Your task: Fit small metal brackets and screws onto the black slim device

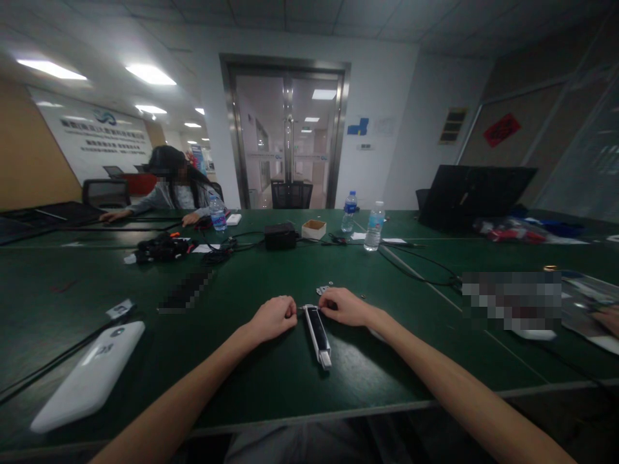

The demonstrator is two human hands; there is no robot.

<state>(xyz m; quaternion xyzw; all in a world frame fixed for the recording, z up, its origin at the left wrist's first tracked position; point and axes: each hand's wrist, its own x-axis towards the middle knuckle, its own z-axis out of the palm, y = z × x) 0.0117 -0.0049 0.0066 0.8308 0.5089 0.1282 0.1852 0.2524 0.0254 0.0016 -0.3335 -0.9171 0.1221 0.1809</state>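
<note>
A slim white device with a black top face (317, 330) lies on the green table (271, 386) between my hands, its narrow silver-white tip pointing toward me. My left hand (275, 317) rests at its far left end with fingers closed; a tiny metallic bit shows by the fingertips, too small to name. On the other side, my right hand (345, 307) is closed in a pinch at the device's far right corner. Whatever sits between those fingers is hidden. Small metal pieces (323, 290) lie just beyond my right fingertips.
A white rounded case (91, 374) with a cable lies at left. Farther back are water bottles (374, 225), a small open box (314, 229), a black block (280, 236) and cables. A co-worker (176, 183) sits at far left; another person's hand (607, 318) shows at right.
</note>
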